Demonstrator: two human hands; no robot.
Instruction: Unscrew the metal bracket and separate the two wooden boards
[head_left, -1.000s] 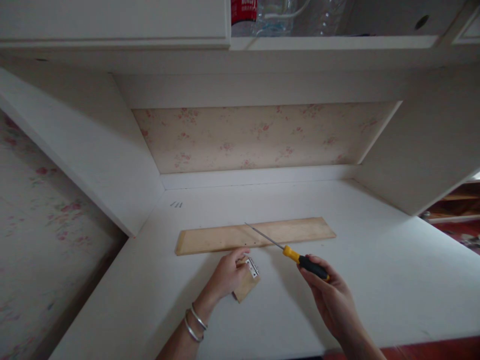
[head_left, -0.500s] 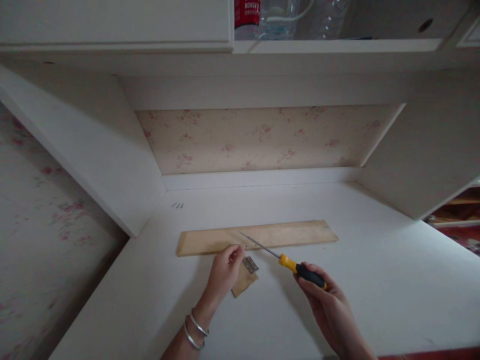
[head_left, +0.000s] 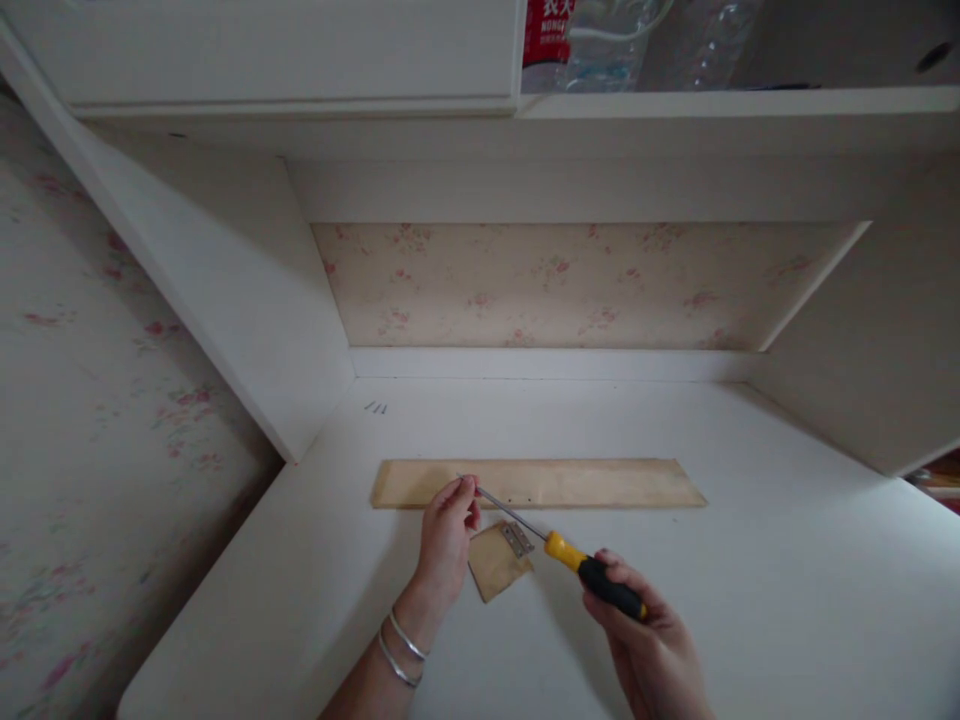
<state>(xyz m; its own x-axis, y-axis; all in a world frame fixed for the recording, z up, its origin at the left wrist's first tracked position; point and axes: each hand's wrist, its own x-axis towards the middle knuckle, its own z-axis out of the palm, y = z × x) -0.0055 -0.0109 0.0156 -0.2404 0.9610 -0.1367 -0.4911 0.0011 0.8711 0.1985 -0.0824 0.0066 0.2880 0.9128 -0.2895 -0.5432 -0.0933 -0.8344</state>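
Note:
My right hand (head_left: 649, 625) is closed around the yellow and black handle of a screwdriver (head_left: 566, 555), whose thin shaft points up and to the left. My left hand (head_left: 448, 530), with two silver bangles on its wrist, pinches thumb and finger together at the tip end of the shaft. Whatever small thing these fingertips hold is too small to make out. Beneath them lies a long wooden board (head_left: 600, 482) with two small dark holes near its front edge. Just in front of it, a metal hinge (head_left: 517, 540) rests on a small wooden piece (head_left: 496, 575).
Several small screws (head_left: 376, 408) lie at the back left of the white tabletop (head_left: 300, 600). White side panels (head_left: 217, 270) flank the desk. Overhead, a shelf (head_left: 712, 103) holds clear plastic bottles (head_left: 607, 50), one with a red label.
My left fingertips and the screwdriver's tip have come together above the board. The whole scene has shifted right in view, and more of the small wooden piece shows.

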